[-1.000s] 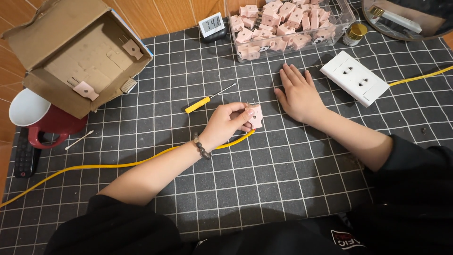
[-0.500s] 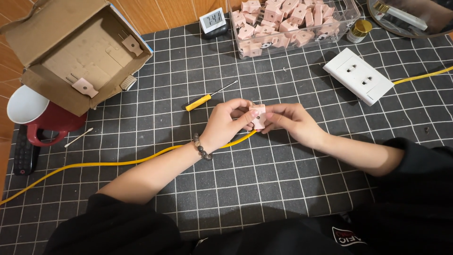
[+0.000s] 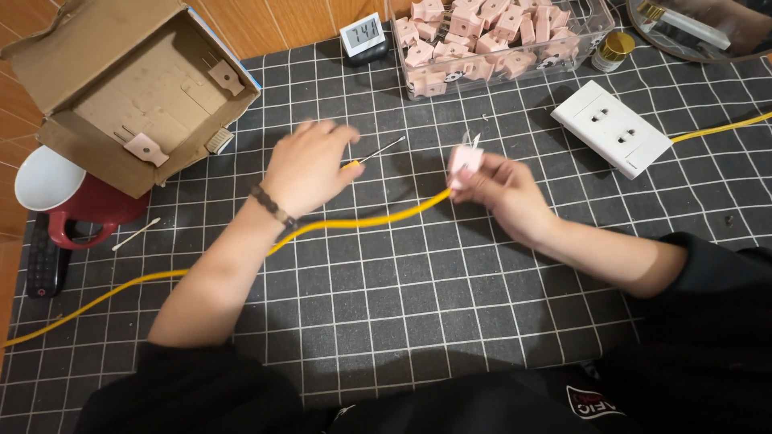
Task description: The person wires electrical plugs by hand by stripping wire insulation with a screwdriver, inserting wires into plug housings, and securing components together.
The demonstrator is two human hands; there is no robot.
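Presently, a pink plug (image 3: 464, 161) on the yellow cable (image 3: 362, 221) is pinched in the right hand's (image 3: 507, 193) fingertips, raised for access; the left hand (image 3: 308, 165), fingers loosely curled, covers the screwdriver (image 3: 378, 151).

Cardboard box (image 3: 129, 88) far left, mug (image 3: 76, 213) before it; bin of plugs (image 3: 490, 40) behind; socket plate (image 3: 611, 128) right; cable (image 3: 241, 249) across mat (image 3: 402, 305).

Bright, even overhead light; soft shadows fall beneath both forearms. The left hand (image 3: 305, 165) shows slight motion blur.
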